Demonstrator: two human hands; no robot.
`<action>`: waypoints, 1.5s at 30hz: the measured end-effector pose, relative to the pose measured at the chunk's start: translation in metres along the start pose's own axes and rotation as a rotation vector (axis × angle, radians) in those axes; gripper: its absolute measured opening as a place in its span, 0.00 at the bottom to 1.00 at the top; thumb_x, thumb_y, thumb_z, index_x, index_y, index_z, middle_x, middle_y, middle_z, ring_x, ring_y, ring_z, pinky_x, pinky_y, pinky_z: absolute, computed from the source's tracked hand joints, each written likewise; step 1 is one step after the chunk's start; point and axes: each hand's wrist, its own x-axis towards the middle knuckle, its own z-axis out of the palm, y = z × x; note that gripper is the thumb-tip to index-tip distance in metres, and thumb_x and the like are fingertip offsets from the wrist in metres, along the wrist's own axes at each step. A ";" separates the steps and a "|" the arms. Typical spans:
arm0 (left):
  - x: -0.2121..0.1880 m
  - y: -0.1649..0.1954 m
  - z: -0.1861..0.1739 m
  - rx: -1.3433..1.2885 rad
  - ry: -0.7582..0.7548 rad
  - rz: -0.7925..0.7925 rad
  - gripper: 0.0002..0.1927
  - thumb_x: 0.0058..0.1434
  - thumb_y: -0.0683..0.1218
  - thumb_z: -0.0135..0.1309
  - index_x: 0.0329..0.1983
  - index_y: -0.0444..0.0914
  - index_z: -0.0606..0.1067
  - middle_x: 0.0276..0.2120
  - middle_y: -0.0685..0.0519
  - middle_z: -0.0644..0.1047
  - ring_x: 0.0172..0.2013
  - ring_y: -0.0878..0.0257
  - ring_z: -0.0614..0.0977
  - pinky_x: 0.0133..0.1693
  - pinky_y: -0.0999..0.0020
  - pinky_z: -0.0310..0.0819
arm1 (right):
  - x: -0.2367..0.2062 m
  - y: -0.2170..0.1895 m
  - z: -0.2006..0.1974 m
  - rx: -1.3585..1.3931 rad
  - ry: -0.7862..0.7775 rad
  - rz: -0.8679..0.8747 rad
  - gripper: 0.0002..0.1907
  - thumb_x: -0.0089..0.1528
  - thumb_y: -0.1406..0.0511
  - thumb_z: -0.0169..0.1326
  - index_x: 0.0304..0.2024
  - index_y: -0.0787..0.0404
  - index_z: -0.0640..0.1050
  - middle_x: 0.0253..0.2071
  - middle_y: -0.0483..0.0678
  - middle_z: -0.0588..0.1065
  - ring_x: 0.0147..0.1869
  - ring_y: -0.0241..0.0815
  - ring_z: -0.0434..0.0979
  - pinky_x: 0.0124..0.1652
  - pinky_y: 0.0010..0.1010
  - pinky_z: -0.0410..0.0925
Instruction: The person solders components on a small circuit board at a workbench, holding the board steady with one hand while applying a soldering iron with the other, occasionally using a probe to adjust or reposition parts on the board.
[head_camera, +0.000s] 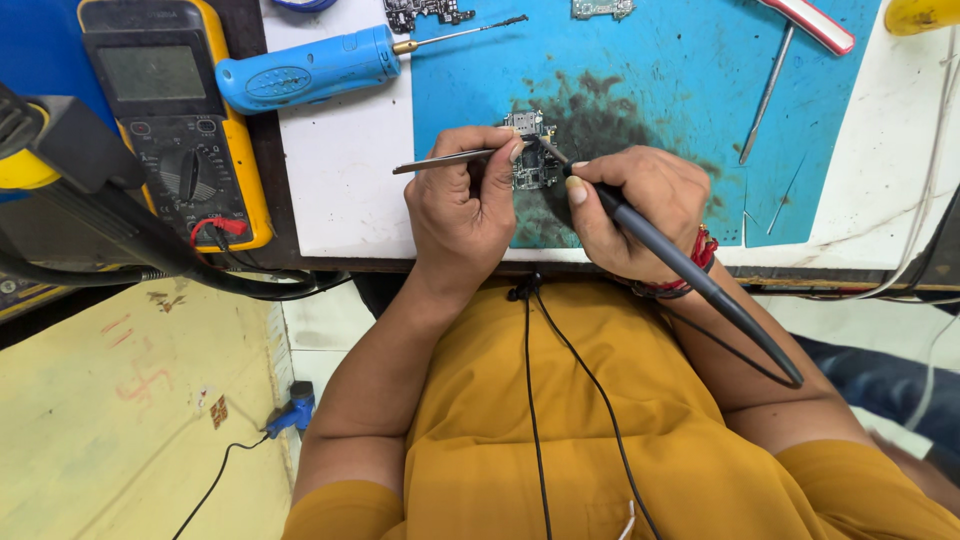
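Metal tweezers (450, 158) pinched shut in left hand (462, 205), steadying small circuit board (530, 150) on blue mat (660, 90); right hand (640, 205) fingers closed pen-style round grey soldering iron (690, 270), tip at board.

Blue mat (690, 90), stained dark; yellow multimeter (175, 110); perhaps grey iron (690, 275).

The board (533, 160) is partly hidden by the left hand (462, 205); at twelve o'clock, two more boards (425, 12) are cut off.
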 end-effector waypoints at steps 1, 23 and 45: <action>0.000 0.000 0.000 0.000 -0.001 0.001 0.05 0.72 0.40 0.59 0.46 0.37 0.75 0.36 0.54 0.81 0.31 0.69 0.81 0.35 0.74 0.76 | 0.000 0.000 0.000 0.004 -0.004 0.001 0.07 0.64 0.74 0.62 0.39 0.65 0.75 0.35 0.53 0.79 0.34 0.50 0.80 0.34 0.33 0.71; -0.001 -0.001 0.000 -0.016 -0.008 -0.006 0.04 0.73 0.41 0.59 0.47 0.37 0.75 0.36 0.54 0.81 0.32 0.70 0.81 0.35 0.75 0.76 | -0.001 0.001 0.001 0.005 0.010 0.003 0.06 0.65 0.74 0.62 0.39 0.65 0.75 0.35 0.54 0.79 0.34 0.50 0.80 0.33 0.32 0.71; 0.000 -0.001 0.000 -0.026 -0.003 -0.009 0.05 0.73 0.41 0.59 0.47 0.37 0.75 0.36 0.54 0.81 0.33 0.70 0.81 0.36 0.75 0.76 | 0.000 0.001 0.000 0.002 0.009 0.003 0.06 0.64 0.74 0.62 0.39 0.64 0.75 0.34 0.53 0.79 0.34 0.50 0.80 0.33 0.32 0.71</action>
